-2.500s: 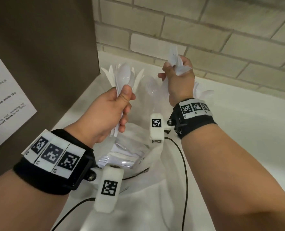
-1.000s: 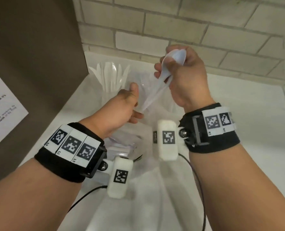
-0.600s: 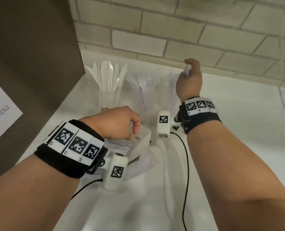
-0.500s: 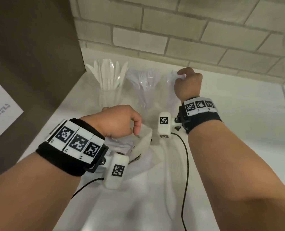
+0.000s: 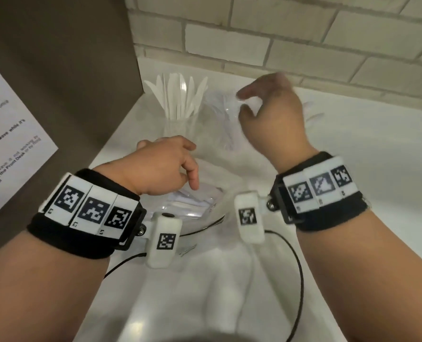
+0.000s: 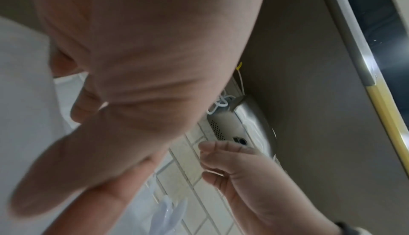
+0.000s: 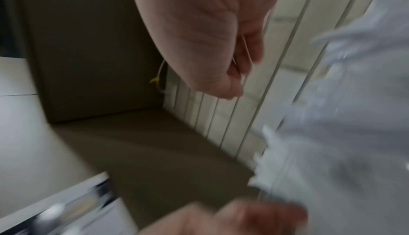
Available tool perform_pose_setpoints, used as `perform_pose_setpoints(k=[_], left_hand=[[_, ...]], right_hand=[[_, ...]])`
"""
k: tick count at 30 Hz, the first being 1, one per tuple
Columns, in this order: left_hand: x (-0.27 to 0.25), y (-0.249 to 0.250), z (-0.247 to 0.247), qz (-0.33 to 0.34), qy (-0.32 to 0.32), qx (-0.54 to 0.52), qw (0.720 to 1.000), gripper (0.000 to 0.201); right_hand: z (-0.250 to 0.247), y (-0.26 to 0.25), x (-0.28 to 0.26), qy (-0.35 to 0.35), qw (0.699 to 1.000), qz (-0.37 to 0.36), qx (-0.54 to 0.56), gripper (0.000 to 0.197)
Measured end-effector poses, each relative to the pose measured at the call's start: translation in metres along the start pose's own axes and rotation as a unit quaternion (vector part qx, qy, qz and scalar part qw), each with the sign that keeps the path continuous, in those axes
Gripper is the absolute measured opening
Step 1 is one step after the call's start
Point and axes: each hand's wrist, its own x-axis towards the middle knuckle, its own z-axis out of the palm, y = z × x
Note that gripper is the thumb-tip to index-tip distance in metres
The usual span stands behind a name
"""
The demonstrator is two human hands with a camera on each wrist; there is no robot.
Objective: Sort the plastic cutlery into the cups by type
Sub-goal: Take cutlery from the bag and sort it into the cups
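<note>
Three clear cups stand in a row at the back of the white counter. The left cup holds white knives [image 5: 177, 102], the middle cup [image 5: 217, 117] holds clear forks, and white spoons [image 5: 312, 114] show behind my right hand. That hand [image 5: 269, 112] hovers, blurred, over the middle cup with loosely bent fingers and nothing in them. My left hand [image 5: 165, 166] hangs over a clear plastic bag [image 5: 195, 203] of white cutlery, index finger pointing down at it, holding nothing that I can see. The right wrist view shows blurred white cutlery [image 7: 354, 98] beside my palm.
A dark brown appliance side [image 5: 69, 70] with a paper notice [image 5: 7, 132] walls off the left. A pale brick wall [image 5: 279, 33] runs behind the cups. Bare white counter [image 5: 365, 181] lies to the right. A black cable [image 5: 300, 280] trails from my right wrist.
A second ago my right hand held a white spoon; it reached to the right cup and has come back left, empty. My left hand has stayed over the bag.
</note>
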Motion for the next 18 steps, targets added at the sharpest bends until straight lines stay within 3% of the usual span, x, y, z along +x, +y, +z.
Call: perform_pose_setpoints(k=[2,4,7,11,14,18], left_hand=[[-0.007,-0.007,0.001,-0.038,-0.033,0.025,0.998,0.021],[-0.013,-0.012,0.003,-0.086,-0.058,0.047,0.994,0.012],[-0.018,-0.017,0.008,-0.129,-0.07,0.056,0.988,0.013],[-0.021,-0.027,0.011,-0.173,-0.081,0.051,0.98,0.041],[-0.023,-0.03,0.016,-0.178,-0.105,0.041,0.978,0.063],[-0.019,-0.032,0.023,-0.143,-0.103,0.039,0.984,0.076]], right_hand=[[0.009,-0.023,-0.019,-0.118,0.992,-0.028,0.028,0.021],[0.021,-0.039,-0.036,-0.26,0.963,-0.032,0.059,0.018],[0.042,-0.043,-0.052,-0.387,0.92,-0.06,0.021,0.019],[0.059,-0.035,-0.057,-0.441,0.884,-0.042,-0.151,0.038],[0.058,-0.035,-0.055,-0.457,0.872,-0.042,-0.171,0.058],[0.059,-0.04,-0.057,-0.487,0.85,-0.06,-0.191,0.057]])
